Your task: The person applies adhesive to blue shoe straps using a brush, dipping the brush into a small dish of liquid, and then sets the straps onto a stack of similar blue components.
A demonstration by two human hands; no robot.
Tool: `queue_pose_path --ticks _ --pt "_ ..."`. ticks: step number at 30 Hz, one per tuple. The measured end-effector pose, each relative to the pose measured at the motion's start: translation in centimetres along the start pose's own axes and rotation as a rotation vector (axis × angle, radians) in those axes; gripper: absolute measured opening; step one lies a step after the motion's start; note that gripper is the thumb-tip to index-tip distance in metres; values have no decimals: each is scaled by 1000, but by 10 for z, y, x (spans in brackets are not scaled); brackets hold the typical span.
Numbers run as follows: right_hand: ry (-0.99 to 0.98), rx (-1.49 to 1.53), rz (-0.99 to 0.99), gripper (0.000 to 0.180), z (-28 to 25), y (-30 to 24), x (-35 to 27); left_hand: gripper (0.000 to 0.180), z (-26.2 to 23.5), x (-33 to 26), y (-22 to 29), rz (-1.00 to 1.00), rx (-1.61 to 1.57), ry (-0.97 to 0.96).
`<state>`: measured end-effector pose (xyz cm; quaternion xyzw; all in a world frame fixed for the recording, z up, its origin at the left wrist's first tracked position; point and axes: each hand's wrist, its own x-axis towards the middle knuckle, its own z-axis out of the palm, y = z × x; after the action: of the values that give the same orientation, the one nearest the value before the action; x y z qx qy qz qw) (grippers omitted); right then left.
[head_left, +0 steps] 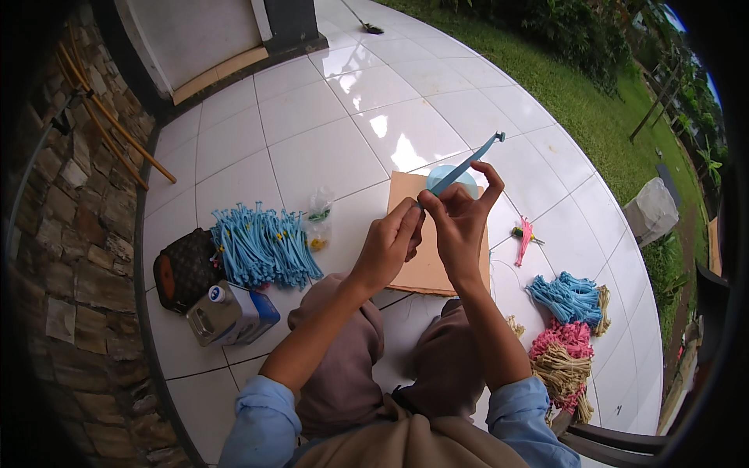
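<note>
A flat light-blue strap point(466, 170) with a small dark piece at its far tip slants up and to the right from between my hands. My left hand point(390, 242) is closed, with thumb and fingers pinching near the strap's lower end. Right beside it, my right hand point(459, 234) has its thumb pressed against the same end, while its index finger is raised and curled beside the strap. Below the hands lies a tan cardboard sheet point(417, 261). A round translucent blue dish point(456, 179) rests on its far part, partly hidden by the strap and fingers.
To the left are a large pile of blue straps point(261, 246), a dark brown patterned bag point(183, 269), a metal can point(222, 316) and a clear plastic bag point(318, 214). At right lie a screwdriver-like tool with pink strands point(525, 238) and bundles of blue point(569, 296), pink and beige straps point(560, 366).
</note>
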<state>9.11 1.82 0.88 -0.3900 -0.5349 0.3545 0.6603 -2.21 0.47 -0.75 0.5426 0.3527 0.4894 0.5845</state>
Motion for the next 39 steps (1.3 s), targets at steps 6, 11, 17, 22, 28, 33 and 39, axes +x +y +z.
queue_pose_path --ticks 6,11,17,22,28,33,39 --pt "-23 -55 45 49 10 16 9 27 -10 8 -6 -18 156 50" --pt "-17 108 128 50 -5 24 13 28 -26 -8 -8 -106 57 -108" --pt "65 118 -9 64 -9 2 13 24 -42 -12 -4 -122 93 -177" --pt "108 12 -52 67 -8 -6 7 20 -35 -13 -3 1 160 -132" --pt "106 -32 -99 66 -11 -4 6 20 -28 -4 -10 55 200 -88" --pt "57 41 3 66 -21 -1 8 25 -17 -5 2 125 490 68" --pt "48 -608 -553 62 -20 -9 8 31 -23 -5 -1 110 743 183"
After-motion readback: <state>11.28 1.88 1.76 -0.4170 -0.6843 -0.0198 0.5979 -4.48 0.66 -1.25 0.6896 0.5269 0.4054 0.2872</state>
